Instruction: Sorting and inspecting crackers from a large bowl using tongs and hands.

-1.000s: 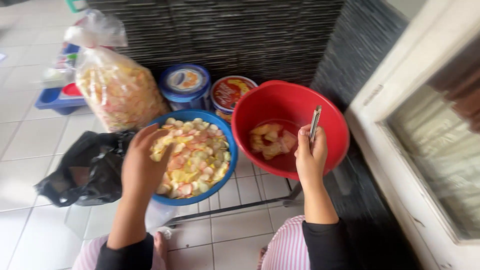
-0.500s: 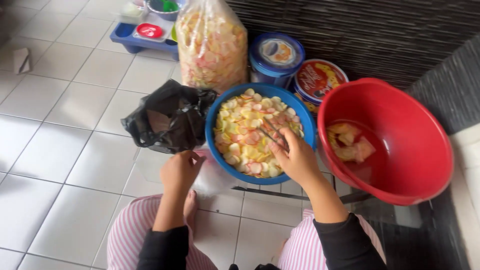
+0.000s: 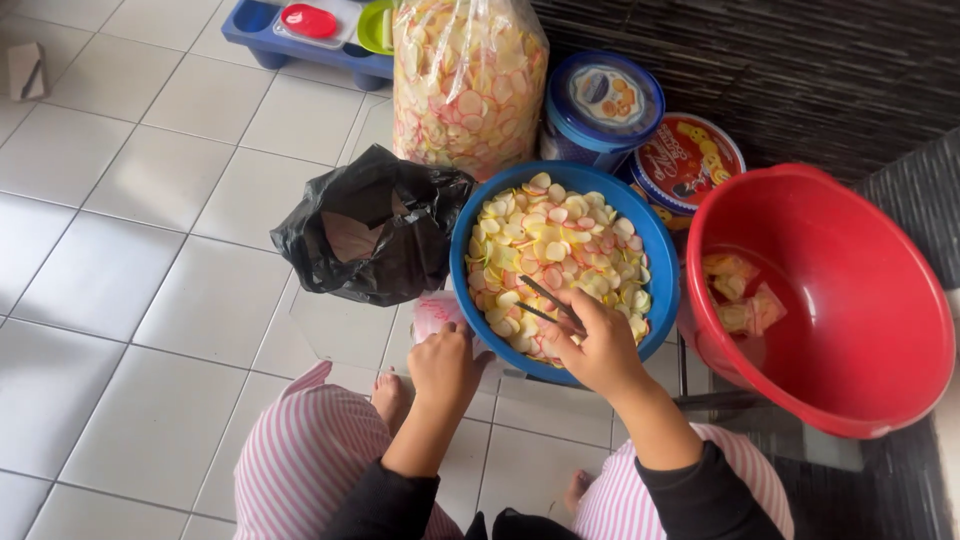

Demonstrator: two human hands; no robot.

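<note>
You are sitting on the tiled floor (image 3: pixel 120 270) with the blue basin (image 3: pixel 660 270) of thin pale yellow and pink chips (image 3: pixel 555 245) right in front of your knees. Your right hand (image 3: pixel 600 350) is closing around a pair of slim metal tongs (image 3: pixel 545 300), whose tips are lying across the chips near the basin's near edge. Your left hand (image 3: pixel 442 365) is pinching a small clear plastic bag (image 3: pixel 435 315) just outside the rim, fingers curled on it.

Judging from this, you are picking up chips to go into the little bag. To do it well, you are wise to be keeping the bag's mouth close against the rim, so that whatever slips off the tongs falls back into the basin and not on the floor. The chips look brittle, so a light squeeze is probably better than a hard one. Whether the bag's mouth is open cannot be told from here.

The red basin (image 3: pixel 900 330) at your right is holding a few filled packets (image 3: pixel 745 300); the black plastic bag (image 3: pixel 375 235), the big clear sack of chips (image 3: pixel 465 80) and two round tins (image 3: pixel 640 120) are standing behind.
</note>
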